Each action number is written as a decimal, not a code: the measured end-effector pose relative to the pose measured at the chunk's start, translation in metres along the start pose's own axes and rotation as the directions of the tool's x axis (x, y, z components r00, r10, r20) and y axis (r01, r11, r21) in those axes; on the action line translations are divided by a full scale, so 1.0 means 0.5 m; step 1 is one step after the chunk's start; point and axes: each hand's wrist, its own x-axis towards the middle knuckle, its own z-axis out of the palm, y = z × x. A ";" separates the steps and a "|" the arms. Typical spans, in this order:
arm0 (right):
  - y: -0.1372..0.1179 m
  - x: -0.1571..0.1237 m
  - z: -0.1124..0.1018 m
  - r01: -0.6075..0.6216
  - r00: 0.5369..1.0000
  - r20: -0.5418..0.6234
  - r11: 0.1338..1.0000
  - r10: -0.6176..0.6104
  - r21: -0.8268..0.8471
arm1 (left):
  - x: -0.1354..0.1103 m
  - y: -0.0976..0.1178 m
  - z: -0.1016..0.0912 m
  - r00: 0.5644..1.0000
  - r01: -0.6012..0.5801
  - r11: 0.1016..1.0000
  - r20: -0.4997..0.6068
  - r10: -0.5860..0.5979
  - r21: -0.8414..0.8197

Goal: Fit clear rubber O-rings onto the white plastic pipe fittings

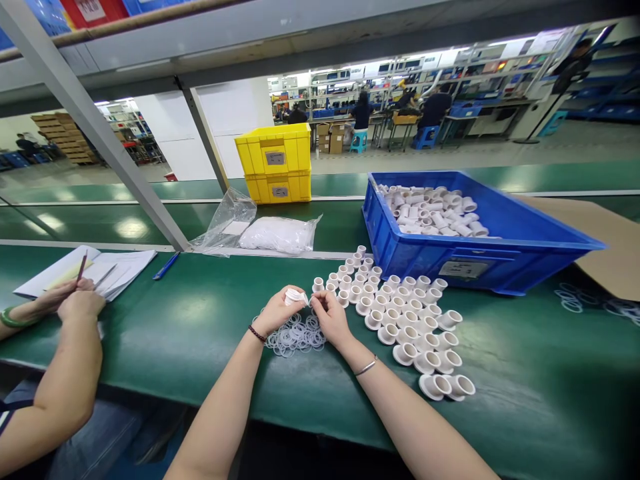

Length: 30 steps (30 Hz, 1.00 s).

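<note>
Fittings (392,317) white, hollow, round-flanged

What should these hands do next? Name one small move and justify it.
Probably ease the right hand in to meet the white part held in the left hand: the part is raised, the right hand is close beside it, and loose rings lie just below. Whether the right hand holds a ring I cannot tell.

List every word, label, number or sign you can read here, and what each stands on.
None readable; too small or blurred:
Upper grey label, top yellow plastic crate
Lower grey label, bottom yellow plastic crate
Pale label, large blue plastic bin
White label, red plastic bin
Any writing, open white paper notebook
</note>
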 end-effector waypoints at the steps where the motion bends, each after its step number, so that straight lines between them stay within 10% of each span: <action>1: -0.001 0.000 0.000 0.009 1.000 0.001 1.000 -0.009 -0.002 | 0.001 -0.003 0.000 1.000 -0.014 1.000 0.014 0.014 0.016; 21: 0.001 0.000 0.000 0.009 1.000 -0.011 0.997 -0.010 -0.071 | -0.016 0.022 0.017 0.956 -0.291 0.847 0.172 0.238 0.444; 30: 0.005 0.021 -0.005 -0.268 0.963 0.122 0.898 0.240 0.349 | -0.017 0.025 0.019 0.933 -0.359 0.823 0.165 0.319 0.441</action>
